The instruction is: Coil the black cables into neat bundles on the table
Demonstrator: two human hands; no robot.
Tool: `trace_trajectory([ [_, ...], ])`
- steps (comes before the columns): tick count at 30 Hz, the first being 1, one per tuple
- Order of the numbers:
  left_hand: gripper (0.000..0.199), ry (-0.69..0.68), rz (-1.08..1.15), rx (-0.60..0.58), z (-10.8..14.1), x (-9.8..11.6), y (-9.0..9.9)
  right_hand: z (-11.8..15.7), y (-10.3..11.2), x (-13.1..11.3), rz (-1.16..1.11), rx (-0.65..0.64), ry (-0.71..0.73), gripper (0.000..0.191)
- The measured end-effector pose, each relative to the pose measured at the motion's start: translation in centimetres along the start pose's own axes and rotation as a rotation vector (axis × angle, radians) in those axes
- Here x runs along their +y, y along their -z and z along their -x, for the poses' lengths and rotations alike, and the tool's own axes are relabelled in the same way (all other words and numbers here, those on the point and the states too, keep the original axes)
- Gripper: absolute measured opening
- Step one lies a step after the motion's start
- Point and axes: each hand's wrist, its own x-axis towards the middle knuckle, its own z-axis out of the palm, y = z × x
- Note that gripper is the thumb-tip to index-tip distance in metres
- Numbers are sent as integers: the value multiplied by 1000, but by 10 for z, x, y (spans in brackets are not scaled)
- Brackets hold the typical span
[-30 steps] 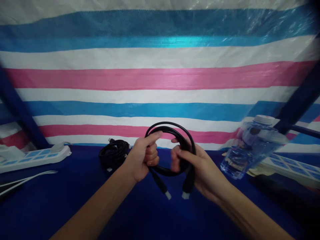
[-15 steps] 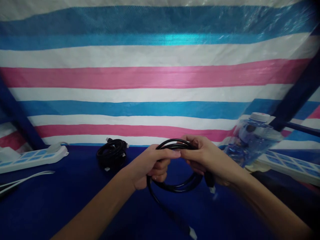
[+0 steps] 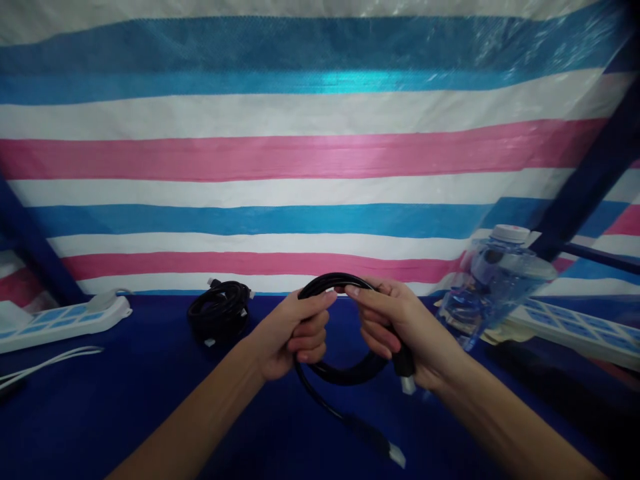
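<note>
L hand (image 3: 300, 330) w/ fingers curled tight round left side of blk cable coil (image 3: 347, 375), lower ctr of frame; R hand (image 3: 393, 317) fingers closed on its right side; metal-tipped plug (image 3: 397, 455) hangs btm ctr-right, another (image 3: 408, 385) just under R hand; 2nd blk coil (image 3: 220, 313) on blue table (image 3: 150, 387), lower left.

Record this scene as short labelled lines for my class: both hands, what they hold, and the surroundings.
Left hand: closed around the left side of the coiled black cable
Right hand: gripping the coil's right side
Cable ends: upper plug just below the right hand; lower plug nearer the picture's bottom
Left surroundings: second cable coil, left power strip
Right surroundings: capped clear bottle, right power strip
Surface: dark blue tabletop
Backdrop: striped sheet
</note>
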Motion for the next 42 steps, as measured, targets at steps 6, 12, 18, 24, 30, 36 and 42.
trace_trajectory([
  [6,45,-252,257,251,6,23,-7,-11,20,12,-211,-156,132,26],
  [12,47,-521,380,390,6,31,-1,-4,6,36,212,-387,122,36],
  [18,51,-455,322,406,0,5,-11,-2,0,41,599,10,416,54],
  [24,55,-467,343,483,-9,-10,-15,-13,3,50,781,261,670,53],
  [30,57,-437,217,423,-7,-16,-19,-11,-2,44,800,291,515,30],
  [36,55,-490,179,456,-4,-15,-24,-7,-6,45,744,538,779,20],
  [42,56,-467,73,437,-3,-5,-13,-9,8,19,624,349,654,53],
])
